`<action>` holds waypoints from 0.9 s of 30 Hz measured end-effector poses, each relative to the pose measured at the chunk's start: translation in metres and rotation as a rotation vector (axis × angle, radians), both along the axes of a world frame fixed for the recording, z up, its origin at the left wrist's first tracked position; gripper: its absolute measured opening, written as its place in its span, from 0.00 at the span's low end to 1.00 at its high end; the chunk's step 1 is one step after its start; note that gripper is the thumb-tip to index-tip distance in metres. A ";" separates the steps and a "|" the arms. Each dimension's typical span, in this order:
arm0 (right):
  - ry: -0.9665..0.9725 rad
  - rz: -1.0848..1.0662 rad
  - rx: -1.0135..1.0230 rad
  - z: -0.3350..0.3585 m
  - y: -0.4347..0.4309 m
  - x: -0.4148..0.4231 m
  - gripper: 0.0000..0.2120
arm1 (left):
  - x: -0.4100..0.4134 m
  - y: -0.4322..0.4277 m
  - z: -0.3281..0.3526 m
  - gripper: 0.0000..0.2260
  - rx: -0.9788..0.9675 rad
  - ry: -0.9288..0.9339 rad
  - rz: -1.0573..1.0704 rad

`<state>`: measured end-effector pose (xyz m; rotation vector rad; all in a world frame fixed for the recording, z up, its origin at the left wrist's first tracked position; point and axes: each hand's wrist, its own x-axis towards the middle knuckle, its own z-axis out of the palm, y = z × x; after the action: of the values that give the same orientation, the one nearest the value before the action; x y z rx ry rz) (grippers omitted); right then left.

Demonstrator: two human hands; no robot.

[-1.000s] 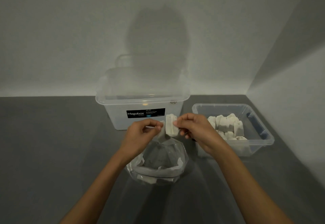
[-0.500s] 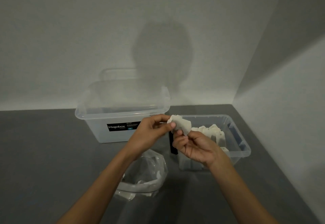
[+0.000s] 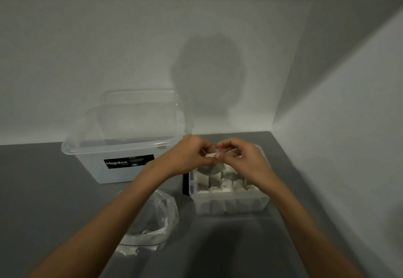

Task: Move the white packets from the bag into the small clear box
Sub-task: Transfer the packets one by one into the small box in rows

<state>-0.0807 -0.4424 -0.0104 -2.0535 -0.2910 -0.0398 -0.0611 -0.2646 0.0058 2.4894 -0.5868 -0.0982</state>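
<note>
At the grey tabletop's [image 3: 43, 190] back edge, a large clear plastic storage box [image 3: 122, 146] carries a black label [image 3: 128, 161] reading "Megabox"; its smaller print is too blurred to read. Nearer the front edge, a crumpled clear plastic bag [image 3: 161, 218] lies partly hidden behind the left forearm. The left hand [image 3: 187, 155] and right hand [image 3: 242, 157] both pinch one small white packet [image 3: 211, 155], mostly covered by fingers, above the small clear box [image 3: 231, 208] near the back right corner, where stacked white packets [image 3: 218, 182] stand in rows.
</note>
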 end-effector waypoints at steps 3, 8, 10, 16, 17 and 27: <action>-0.071 -0.022 -0.063 -0.001 -0.010 0.011 0.05 | 0.012 -0.019 -0.004 0.08 0.026 -0.050 -0.009; -0.158 -0.083 -0.135 -0.005 -0.030 0.028 0.05 | 0.024 -0.041 -0.013 0.09 -0.040 -0.087 0.066; -0.146 -0.075 -0.184 -0.009 -0.039 0.035 0.08 | 0.029 -0.046 -0.018 0.08 -0.070 -0.058 0.075; -0.014 -0.064 -0.484 -0.036 -0.060 0.063 0.09 | 0.058 -0.057 -0.049 0.04 -0.039 0.048 0.126; 0.009 -0.060 -0.505 -0.039 -0.061 0.066 0.10 | 0.061 -0.060 -0.056 0.06 -0.028 0.096 0.131; 0.240 0.023 -0.607 -0.075 -0.052 0.096 0.10 | 0.084 -0.078 -0.113 0.06 0.101 0.191 0.183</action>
<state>0.0155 -0.4943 -0.0857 -2.6231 -0.1882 0.3454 0.0230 -0.3426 -0.1069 2.5805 -0.2796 -0.2980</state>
